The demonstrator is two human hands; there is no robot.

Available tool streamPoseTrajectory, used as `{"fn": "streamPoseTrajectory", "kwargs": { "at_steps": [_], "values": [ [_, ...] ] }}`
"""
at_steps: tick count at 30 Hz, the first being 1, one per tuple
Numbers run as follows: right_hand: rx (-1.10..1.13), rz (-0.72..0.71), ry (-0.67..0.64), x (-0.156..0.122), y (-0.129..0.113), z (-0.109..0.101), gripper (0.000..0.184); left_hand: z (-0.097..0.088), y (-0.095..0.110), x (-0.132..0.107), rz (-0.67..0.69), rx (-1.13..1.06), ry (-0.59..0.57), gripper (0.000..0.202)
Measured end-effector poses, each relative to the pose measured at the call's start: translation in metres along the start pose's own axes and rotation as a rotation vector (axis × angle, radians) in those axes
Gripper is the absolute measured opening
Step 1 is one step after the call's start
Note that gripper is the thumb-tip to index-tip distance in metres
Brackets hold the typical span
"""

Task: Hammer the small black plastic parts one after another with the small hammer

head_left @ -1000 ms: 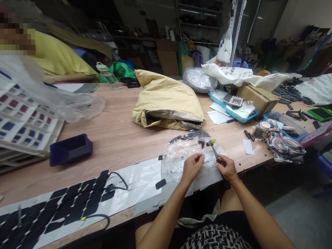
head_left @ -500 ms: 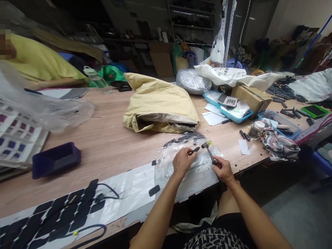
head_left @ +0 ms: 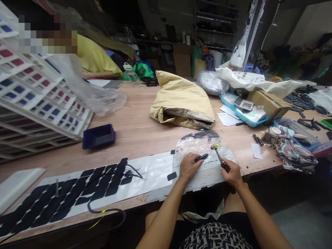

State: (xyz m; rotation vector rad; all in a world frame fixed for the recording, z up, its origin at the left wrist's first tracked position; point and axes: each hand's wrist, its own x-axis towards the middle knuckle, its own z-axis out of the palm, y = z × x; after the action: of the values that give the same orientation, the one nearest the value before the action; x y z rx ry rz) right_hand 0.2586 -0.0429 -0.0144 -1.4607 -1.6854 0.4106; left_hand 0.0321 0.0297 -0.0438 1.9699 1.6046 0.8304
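Note:
My left hand (head_left: 188, 166) pinches a small black plastic piece (head_left: 201, 158) over a clear plastic bag (head_left: 201, 147) that holds more black pieces. My right hand (head_left: 232, 173) grips the black handle of a small hammer (head_left: 218, 154) whose yellow-tipped head points up over the bag. Both hands rest at the near edge of the wooden table (head_left: 135, 133), on a long white sheet (head_left: 153, 173) covered to the left with rows of black flat pieces (head_left: 77, 193).
A dark blue tray (head_left: 99, 136) lies left of centre. Stacked white sample trays (head_left: 33, 103) fill the left. A yellow padded bag (head_left: 181, 102), blue baskets (head_left: 243, 116), a calculator (head_left: 243, 103), a cardboard box (head_left: 269, 102) and a rag (head_left: 293, 152) crowd the far and right side.
The view has swung left, bringing the stacked trays into view. My left hand took a black piece from the bag and now holds it near the hammer head.

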Motion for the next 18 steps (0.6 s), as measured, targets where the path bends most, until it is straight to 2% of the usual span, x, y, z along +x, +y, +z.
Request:
{"fn": "streamPoseTrajectory", "kwargs": {
  "at_steps": [4, 10, 18],
  "values": [
    [-0.054, -0.097, -0.081, -0.005, -0.018, 0.004, 0.042, 0.0, -0.003, 0.001, -0.028, -0.021, 0.016, 0.021],
    [-0.084, -0.147, -0.144, -0.003, -0.038, 0.007, 0.045, -0.003, -0.002, 0.002, -0.039, -0.105, -0.007, 0.018],
    [-0.137, -0.17, -0.192, -0.002, -0.044, 0.016, 0.049, -0.006, 0.002, 0.002, -0.082, -0.134, -0.002, 0.018]
  ]
}}
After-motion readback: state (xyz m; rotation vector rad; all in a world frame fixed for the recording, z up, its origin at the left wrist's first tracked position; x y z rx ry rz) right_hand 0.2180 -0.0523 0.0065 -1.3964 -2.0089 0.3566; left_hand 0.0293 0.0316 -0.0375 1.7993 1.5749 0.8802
